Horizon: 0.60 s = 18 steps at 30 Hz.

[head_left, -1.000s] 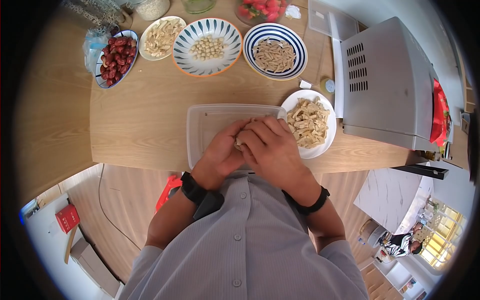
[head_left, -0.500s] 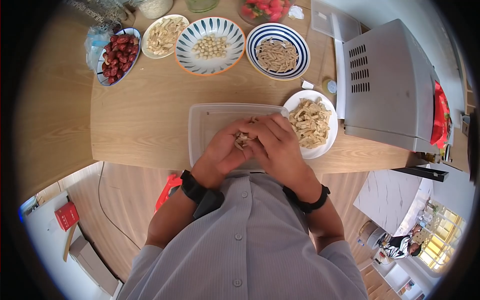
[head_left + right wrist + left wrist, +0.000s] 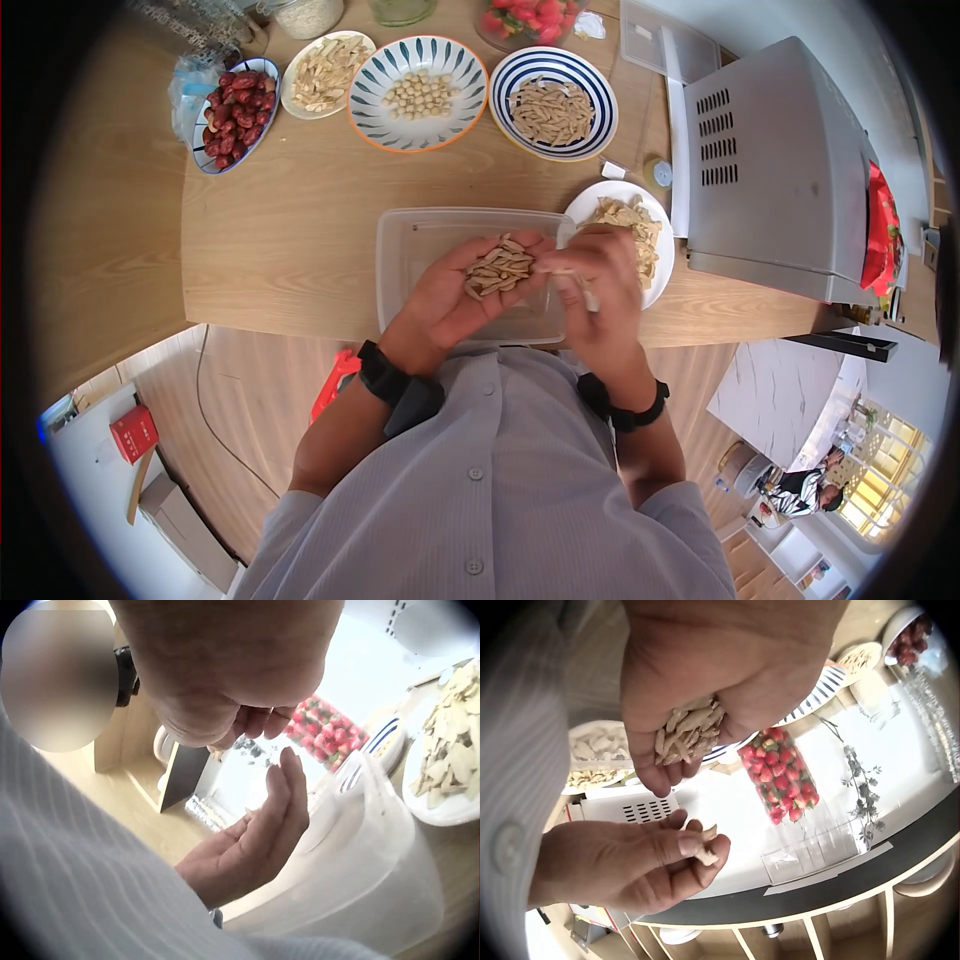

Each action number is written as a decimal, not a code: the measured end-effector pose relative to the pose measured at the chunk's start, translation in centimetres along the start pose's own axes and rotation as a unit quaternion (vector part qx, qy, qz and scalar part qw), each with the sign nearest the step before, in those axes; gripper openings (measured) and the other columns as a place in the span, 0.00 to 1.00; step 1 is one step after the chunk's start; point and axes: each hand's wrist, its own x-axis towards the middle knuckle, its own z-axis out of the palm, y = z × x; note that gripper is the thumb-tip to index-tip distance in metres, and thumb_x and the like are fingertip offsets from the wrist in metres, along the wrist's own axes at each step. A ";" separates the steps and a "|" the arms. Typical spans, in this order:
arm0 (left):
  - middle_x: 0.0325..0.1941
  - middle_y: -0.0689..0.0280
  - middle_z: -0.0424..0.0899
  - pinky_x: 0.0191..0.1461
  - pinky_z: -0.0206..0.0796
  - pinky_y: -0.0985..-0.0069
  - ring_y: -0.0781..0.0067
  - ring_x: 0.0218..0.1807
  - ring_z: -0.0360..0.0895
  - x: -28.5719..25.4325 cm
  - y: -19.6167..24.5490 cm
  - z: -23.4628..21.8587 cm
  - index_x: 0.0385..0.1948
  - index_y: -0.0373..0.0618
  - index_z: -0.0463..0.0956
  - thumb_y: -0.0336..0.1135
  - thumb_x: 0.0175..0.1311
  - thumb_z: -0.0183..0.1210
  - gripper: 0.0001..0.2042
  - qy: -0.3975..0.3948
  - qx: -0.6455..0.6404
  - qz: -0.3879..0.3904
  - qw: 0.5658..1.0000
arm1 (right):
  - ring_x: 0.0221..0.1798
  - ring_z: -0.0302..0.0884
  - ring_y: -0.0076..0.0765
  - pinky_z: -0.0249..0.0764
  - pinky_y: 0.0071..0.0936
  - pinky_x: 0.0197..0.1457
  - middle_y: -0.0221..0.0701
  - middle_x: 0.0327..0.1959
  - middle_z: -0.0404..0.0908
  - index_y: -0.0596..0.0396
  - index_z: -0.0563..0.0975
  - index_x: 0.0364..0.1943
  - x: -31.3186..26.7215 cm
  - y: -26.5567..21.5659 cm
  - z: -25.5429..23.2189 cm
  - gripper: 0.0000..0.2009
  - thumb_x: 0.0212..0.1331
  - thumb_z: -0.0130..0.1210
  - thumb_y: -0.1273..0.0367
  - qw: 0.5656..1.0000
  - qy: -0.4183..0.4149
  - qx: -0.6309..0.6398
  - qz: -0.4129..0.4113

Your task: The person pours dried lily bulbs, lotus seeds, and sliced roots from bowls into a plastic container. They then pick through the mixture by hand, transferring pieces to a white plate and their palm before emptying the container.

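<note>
My left hand [image 3: 445, 295] is palm up and cupped over a clear plastic container [image 3: 395, 240], carrying a heap of slender tan dried pieces [image 3: 498, 270]. To its right, my right hand [image 3: 605, 290] is raised between the container and a white plate [image 3: 666, 240] of pale dried slices [image 3: 632, 218], partly covering that plate. In the left wrist view, the right thumb and fingers pinch a pale dried piece [image 3: 706, 855]. The left fingers curve gently under the heap in that view. The right wrist view hides what the right fingertips hold.
Along the back stand a blue-ringed plate [image 3: 602, 125] of similar tan pieces, a patterned plate [image 3: 440, 58] of round pale seeds, a small plate of dried slices, red dates [image 3: 238, 115] in a dish, and strawberries [image 3: 525, 22]. A grey appliance [image 3: 770, 180] borders the right side.
Both hands were together, the right covering the left palm. The right hand has since moved away to the right with a pale piece, exposing the heap in the left palm.
</note>
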 end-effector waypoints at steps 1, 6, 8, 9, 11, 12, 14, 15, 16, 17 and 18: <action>0.68 0.50 0.79 0.77 0.70 0.60 0.55 0.71 0.77 0.0 0.0 0.4 0.66 0.30 0.72 0.38 0.82 0.47 0.21 0.011 0.006 -0.002 1.000 | 0.51 0.77 0.45 0.74 0.39 0.57 0.33 0.44 0.81 0.52 0.83 0.45 -0.3 0.4 -0.7 0.13 0.56 0.64 0.80 0.999 0.020 -0.011 0.030; 0.71 0.47 0.77 0.80 0.67 0.58 0.47 0.75 0.73 0.1 -0.1 1.5 0.66 0.27 0.72 0.38 0.83 0.46 0.22 0.026 -0.001 -0.013 1.000 | 0.48 0.77 0.48 0.75 0.40 0.57 0.34 0.43 0.80 0.54 0.80 0.50 -3.1 4.9 -4.0 0.14 0.62 0.63 0.80 0.985 0.070 -0.082 0.138; 0.72 0.47 0.76 0.80 0.67 0.58 0.48 0.75 0.72 0.0 0.0 1.7 0.66 0.27 0.72 0.38 0.83 0.46 0.22 0.025 0.011 -0.013 1.000 | 0.49 0.77 0.47 0.75 0.41 0.56 0.34 0.42 0.79 0.55 0.79 0.49 -4.2 6.4 -4.5 0.15 0.60 0.65 0.80 0.981 0.046 -0.099 0.163; 0.72 0.47 0.76 0.80 0.67 0.58 0.48 0.75 0.72 0.0 0.0 1.7 0.66 0.27 0.72 0.38 0.83 0.46 0.22 0.026 0.016 -0.012 0.999 | 0.48 0.77 0.47 0.75 0.41 0.55 0.34 0.42 0.79 0.55 0.80 0.48 -4.4 6.8 -4.7 0.14 0.58 0.66 0.80 0.979 0.027 -0.118 0.167; 0.72 0.47 0.75 0.80 0.67 0.58 0.48 0.76 0.72 0.0 0.0 1.4 0.66 0.27 0.71 0.38 0.83 0.45 0.22 0.017 0.007 -0.015 1.000 | 0.48 0.77 0.46 0.75 0.40 0.54 0.33 0.43 0.79 0.54 0.81 0.44 -4.4 7.0 -4.6 0.13 0.55 0.68 0.79 0.977 0.011 -0.164 0.137; 0.73 0.46 0.75 0.80 0.67 0.57 0.47 0.76 0.72 0.0 0.0 1.4 0.66 0.27 0.71 0.38 0.83 0.45 0.22 0.013 0.002 -0.016 1.000 | 0.48 0.77 0.46 0.75 0.40 0.54 0.33 0.43 0.79 0.54 0.82 0.42 -4.0 6.7 -4.5 0.13 0.53 0.69 0.79 0.976 0.013 -0.193 0.102; 0.73 0.47 0.75 0.81 0.66 0.58 0.50 0.76 0.71 0.1 -0.1 1.4 0.67 0.28 0.71 0.39 0.84 0.45 0.22 0.015 0.012 -0.016 1.000 | 0.48 0.78 0.44 0.75 0.39 0.53 0.31 0.44 0.80 0.53 0.83 0.39 -3.3 5.3 -3.9 0.12 0.49 0.70 0.77 0.980 0.015 -0.191 0.048; 0.73 0.48 0.75 0.81 0.66 0.58 0.51 0.76 0.71 0.1 -0.1 1.4 0.67 0.28 0.71 0.39 0.84 0.45 0.23 0.016 0.018 -0.017 1.000 | 0.48 0.78 0.42 0.75 0.38 0.52 0.31 0.44 0.80 0.52 0.84 0.38 -3.0 4.0 -3.1 0.12 0.48 0.69 0.76 0.987 0.015 -0.159 0.029; 0.72 0.48 0.76 0.79 0.67 0.60 0.53 0.75 0.73 0.1 -0.2 1.4 0.67 0.29 0.71 0.39 0.84 0.45 0.23 0.021 0.018 -0.016 0.999 | 0.48 0.78 0.41 0.75 0.37 0.52 0.30 0.44 0.80 0.51 0.84 0.37 -2.6 2.8 -2.4 0.11 0.47 0.69 0.75 0.992 0.015 -0.129 0.010; 0.72 0.49 0.76 0.78 0.68 0.61 0.55 0.74 0.74 0.1 -0.3 1.5 0.68 0.29 0.71 0.40 0.83 0.45 0.23 0.025 0.019 -0.017 0.999 | 0.48 0.78 0.40 0.75 0.37 0.51 0.29 0.44 0.80 0.51 0.84 0.38 -2.1 1.9 -1.7 0.11 0.47 0.68 0.74 0.992 -0.009 -0.125 -0.012; 0.71 0.50 0.77 0.76 0.70 0.63 0.57 0.73 0.75 0.2 -0.4 1.6 0.68 0.30 0.71 0.40 0.83 0.46 0.23 0.029 0.020 -0.016 0.999 | 0.48 0.78 0.39 0.75 0.36 0.51 0.28 0.44 0.80 0.51 0.84 0.38 -1.5 1.1 -1.1 0.12 0.47 0.67 0.72 0.991 -0.034 -0.121 -0.035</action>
